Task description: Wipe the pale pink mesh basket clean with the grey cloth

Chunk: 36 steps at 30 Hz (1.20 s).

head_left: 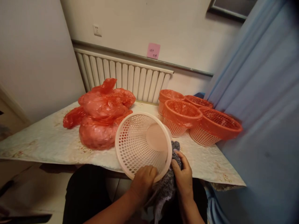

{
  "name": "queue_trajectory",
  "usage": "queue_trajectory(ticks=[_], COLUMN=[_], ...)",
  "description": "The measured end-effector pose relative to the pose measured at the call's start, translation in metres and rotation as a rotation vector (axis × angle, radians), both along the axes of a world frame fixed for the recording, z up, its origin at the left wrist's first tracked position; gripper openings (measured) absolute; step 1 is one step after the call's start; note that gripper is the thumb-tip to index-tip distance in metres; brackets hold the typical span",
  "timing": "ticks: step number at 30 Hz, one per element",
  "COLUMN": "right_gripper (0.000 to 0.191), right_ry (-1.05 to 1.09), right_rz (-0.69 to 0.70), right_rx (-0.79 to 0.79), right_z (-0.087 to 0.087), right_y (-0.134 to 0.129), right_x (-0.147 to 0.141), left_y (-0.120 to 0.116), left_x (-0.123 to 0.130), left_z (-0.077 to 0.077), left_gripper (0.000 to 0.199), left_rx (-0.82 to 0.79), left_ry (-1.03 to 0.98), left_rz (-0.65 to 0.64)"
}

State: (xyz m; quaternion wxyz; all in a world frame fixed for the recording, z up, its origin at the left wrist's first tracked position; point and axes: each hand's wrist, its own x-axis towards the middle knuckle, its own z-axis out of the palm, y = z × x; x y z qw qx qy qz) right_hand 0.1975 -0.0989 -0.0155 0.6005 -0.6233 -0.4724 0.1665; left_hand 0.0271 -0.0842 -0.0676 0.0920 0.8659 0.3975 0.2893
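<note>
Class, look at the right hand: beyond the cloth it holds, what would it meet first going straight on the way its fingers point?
Past the grey cloth, the right hand would probably meet the white perforated basket, though depth is unclear.

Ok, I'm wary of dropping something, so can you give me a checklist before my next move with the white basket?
1. Left hand gripping the rim of the white basket: ok.
2. Right hand holding the grey cloth: ok.
3. White basket upright: not ok, tilted with its opening toward you.
4. Four red-lined baskets upright: ok.
5. Outer underside of the white basket clean: cannot tell, hidden.
</note>
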Motion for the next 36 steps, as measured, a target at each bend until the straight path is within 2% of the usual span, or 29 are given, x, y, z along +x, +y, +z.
queue_trajectory(ticks=[5, 9, 11, 14, 16, 17, 20, 22, 23, 26, 28, 30, 32, 34, 36], right_gripper=[0.045, 0.036, 0.034, 0.036, 0.039, 0.040, 0.041, 0.041, 0.040, 0.039, 0.039, 0.040, 0.043, 0.046, 0.051], right_ry=[-0.152, -0.217, -0.206, -0.163, -0.120, -0.093, 0.013, 0.084, 0.110, 0.135, 0.133, 0.133, 0.136, 0.149, 0.176], right_rz=[-0.035, -0.128, -0.174, -0.242, -0.252, -0.247, -0.221, -0.199, -0.188, -0.172, -0.177, -0.177, -0.142, -0.107, -0.148], right_rx=[0.044, 0.025, 0.000, -0.015, -0.016, -0.021, -0.047, -0.055, -0.052, -0.043, -0.053, -0.082, -0.116, -0.148, -0.172], right_z=[0.008, 0.009, 0.007, 0.001, -0.008, -0.014, -0.033, -0.044, -0.049, -0.059, -0.062, -0.063, -0.064, -0.064, -0.064], right_y=[-0.005, -0.009, -0.009, -0.007, -0.002, 0.000, 0.011, 0.018, 0.021, 0.028, 0.030, 0.029, 0.027, 0.024, 0.020], right_x=[-0.007, -0.011, -0.010, 0.001, 0.014, 0.021, 0.039, 0.046, 0.047, 0.047, 0.047, 0.049, 0.053, 0.060, 0.070], left_y=[0.002, 0.008, 0.011, 0.014, 0.017, 0.019, 0.031, 0.040, 0.044, 0.050, 0.048, 0.044, 0.040, 0.038, 0.037], left_x=[0.010, 0.010, 0.004, -0.020, -0.043, -0.055, -0.087, -0.099, -0.101, -0.096, -0.087, -0.079, -0.072, -0.069, -0.069], left_z=[0.005, 0.002, -0.001, -0.002, 0.001, 0.004, 0.013, 0.019, 0.021, 0.027, 0.029, 0.031, 0.032, 0.031, 0.028], left_gripper=[0.011, 0.017, 0.020, 0.045, 0.056, 0.055, 0.053, 0.058, 0.059, 0.048, 0.041, 0.040, 0.041, 0.039, 0.034], left_rx=[-0.052, -0.067, -0.043, 0.126, 0.255, 0.305, 0.373, 0.232, 0.088, -0.441, -0.664, -0.762, -0.796, -0.777, -0.724], left_ry=[0.227, 0.326, 0.312, 0.160, 0.003, -0.086, -0.332, -0.498, -0.577, -0.721, -0.781, -0.864, -0.937, -0.968, -0.950], left_rz=[0.012, -0.038, -0.095, -0.157, -0.088, -0.002, 0.367, 0.534, 0.548, 0.351, 0.225, 0.193, 0.201, 0.215, 0.233])
